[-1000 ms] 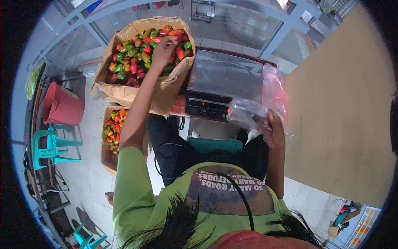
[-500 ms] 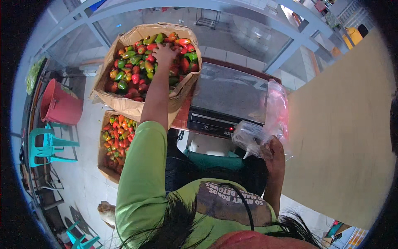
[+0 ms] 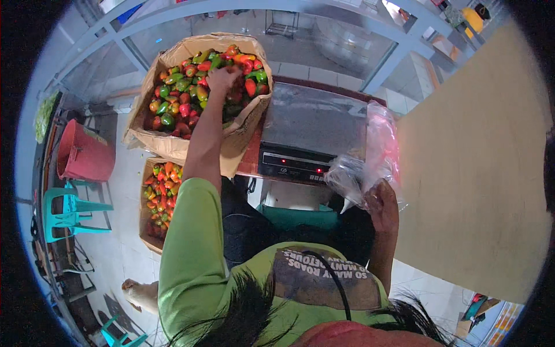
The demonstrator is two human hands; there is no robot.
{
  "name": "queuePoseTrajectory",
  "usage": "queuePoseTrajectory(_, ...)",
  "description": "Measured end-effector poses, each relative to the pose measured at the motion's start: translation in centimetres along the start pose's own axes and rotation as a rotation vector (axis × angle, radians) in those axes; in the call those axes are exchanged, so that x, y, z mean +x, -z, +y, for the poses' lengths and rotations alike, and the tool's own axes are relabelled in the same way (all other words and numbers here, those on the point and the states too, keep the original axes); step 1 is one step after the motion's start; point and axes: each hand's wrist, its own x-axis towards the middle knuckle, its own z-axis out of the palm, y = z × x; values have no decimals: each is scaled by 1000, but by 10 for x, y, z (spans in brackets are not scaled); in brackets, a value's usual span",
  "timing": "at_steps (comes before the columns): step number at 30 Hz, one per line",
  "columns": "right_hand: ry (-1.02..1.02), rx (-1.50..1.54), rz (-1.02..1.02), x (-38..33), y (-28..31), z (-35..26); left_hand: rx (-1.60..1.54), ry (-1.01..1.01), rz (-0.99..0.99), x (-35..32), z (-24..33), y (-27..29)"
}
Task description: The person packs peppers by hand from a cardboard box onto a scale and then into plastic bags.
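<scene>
My left hand (image 3: 224, 80) is down among red, green and orange peppers (image 3: 184, 109) in a large paper-lined box (image 3: 228, 147). Its fingers are bent and drawn together over a dark red pepper (image 3: 236, 91), which they partly hide. My right hand (image 3: 381, 199) pinches a clear plastic bag (image 3: 347, 173) by its edge, at the front right corner of a flat-topped scale (image 3: 315, 124). The bag hangs crumpled over that corner. Small red lights glow on the scale's dark front panel (image 3: 295, 166).
A second box of peppers (image 3: 162, 196) stands lower, below the first. A pink-and-clear plastic bundle (image 3: 381, 136) lies along the scale's right side, beside a wide tan board (image 3: 468, 173). At left are a red bucket (image 3: 87, 151), a teal chair (image 3: 72, 211) and an animal (image 3: 139, 292).
My left hand's spread fingers have drawn together among the peppers. The right hand keeps the bag, which now droops more openly. Another red light shows on the scale, and the whole view has shifted slightly.
</scene>
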Motion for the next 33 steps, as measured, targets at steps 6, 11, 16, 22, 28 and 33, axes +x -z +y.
queuePoseTrajectory(6,58,-65,-10,-7,2,-16,-662,-292,107,-27,36,45)
queuePoseTrajectory(11,73,-57,20,-14,-1,-24,-791,-658,-105,-129,127,24)
queuePoseTrajectory(16,138,-141,145,-30,-15,-36,-381,-711,98,-186,182,-12)
queuePoseTrajectory(22,166,-144,66,-36,5,-34,-236,-587,-43,-198,193,-37)
queuePoseTrajectory(28,177,-133,27,-30,10,-32,-326,-622,38,-202,191,-28)
queuePoseTrajectory(33,157,-166,56,-30,2,-35,-682,-740,443,-154,168,33)
